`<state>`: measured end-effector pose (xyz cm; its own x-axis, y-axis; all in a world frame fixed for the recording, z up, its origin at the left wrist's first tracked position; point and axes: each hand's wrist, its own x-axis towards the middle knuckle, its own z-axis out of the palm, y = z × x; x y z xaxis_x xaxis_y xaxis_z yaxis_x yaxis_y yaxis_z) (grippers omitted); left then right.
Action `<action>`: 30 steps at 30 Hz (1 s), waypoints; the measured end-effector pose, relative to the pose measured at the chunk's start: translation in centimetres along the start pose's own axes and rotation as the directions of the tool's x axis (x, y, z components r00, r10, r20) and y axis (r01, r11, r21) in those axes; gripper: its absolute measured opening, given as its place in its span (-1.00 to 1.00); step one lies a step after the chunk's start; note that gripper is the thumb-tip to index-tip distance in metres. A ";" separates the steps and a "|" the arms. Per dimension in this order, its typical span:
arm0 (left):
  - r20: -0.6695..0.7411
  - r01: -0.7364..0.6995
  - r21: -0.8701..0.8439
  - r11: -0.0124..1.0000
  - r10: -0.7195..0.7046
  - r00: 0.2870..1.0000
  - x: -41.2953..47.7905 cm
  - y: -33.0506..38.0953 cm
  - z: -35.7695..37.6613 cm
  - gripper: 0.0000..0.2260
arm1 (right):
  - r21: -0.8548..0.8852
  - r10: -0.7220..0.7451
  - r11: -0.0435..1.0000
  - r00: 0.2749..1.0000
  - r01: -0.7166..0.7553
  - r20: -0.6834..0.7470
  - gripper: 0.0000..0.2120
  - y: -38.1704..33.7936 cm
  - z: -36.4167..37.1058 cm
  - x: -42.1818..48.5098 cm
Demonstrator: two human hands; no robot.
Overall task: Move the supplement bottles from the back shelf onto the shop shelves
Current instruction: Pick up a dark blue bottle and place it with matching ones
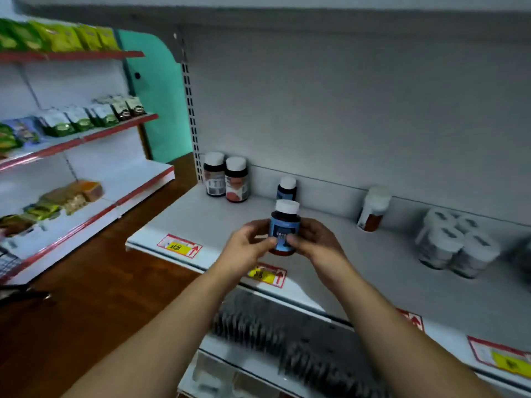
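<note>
We see both hands closed around one blue-labelled bottle (284, 228) with a white cap. The left hand (247, 242) wraps its grip round the bottle's left side and the right hand (313, 239) pinches the right side, thumb across the label. The bottle stands upright over the front part of the grey shelf (201, 216). We cannot tell whether its base touches the shelf, because the fingers cover the lower edge. The print on the label is too blurred for us to read.

Just behind it, against the back wall, stands a small dark bottle (286, 188), its lower half hidden by the held bottle's cap. At the shelf's back left corner a pair of dark bottles (225, 178) stand side by side, nearly touching. To the right an orange bottle (373, 209) looks tilted, though blur smears its outline. Farther right sits a pack of white rolls (454, 245), and a dark thing beyond it is cut off by the frame edge.

One yellow price tag (179, 246) shows on the shelf lip, and our left wrist partly covers another. On the shelf below, the dark goods (273, 334) are too blurred for us to make out.
</note>
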<state>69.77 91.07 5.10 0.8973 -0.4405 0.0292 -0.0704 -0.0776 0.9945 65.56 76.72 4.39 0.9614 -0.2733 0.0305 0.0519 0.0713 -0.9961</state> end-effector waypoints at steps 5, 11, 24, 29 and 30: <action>0.091 -0.002 0.090 0.996 -0.006 0.996 5.1 -1.6 -0.2 -0.62 | -0.102 0.016 0.994 0.991 -0.030 -0.134 -0.66 0.8 -0.7 2.6; 0.252 -0.133 0.181 0.974 0.084 0.964 9.0 -2.7 2.4 -0.64 | -0.208 -0.021 0.978 0.970 -0.031 -0.241 -0.63 2.9 -3.2 5.5; 0.194 -0.037 0.150 0.988 0.007 0.981 13.4 -3.8 3.9 -0.64 | -0.399 -0.031 0.913 0.958 -0.089 -0.285 -0.55 4.5 -5.4 12.6; 0.201 -0.034 0.170 0.985 -0.001 0.980 14.2 -4.1 4.1 -0.61 | -0.368 -0.045 0.927 0.949 -0.077 -0.311 -0.54 4.6 -5.2 13.5; 0.199 -0.026 0.172 0.985 -0.009 0.980 14.3 -4.1 4.1 -0.60 | -0.353 -0.042 0.932 0.946 -0.079 -0.322 -0.53 4.6 -5.1 13.6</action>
<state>81.12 81.40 1.04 0.7931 -0.6091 -0.0002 -0.1675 -0.2183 0.9614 77.55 68.42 -0.16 0.8204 -0.5702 0.0436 -0.1234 -0.2509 -0.9601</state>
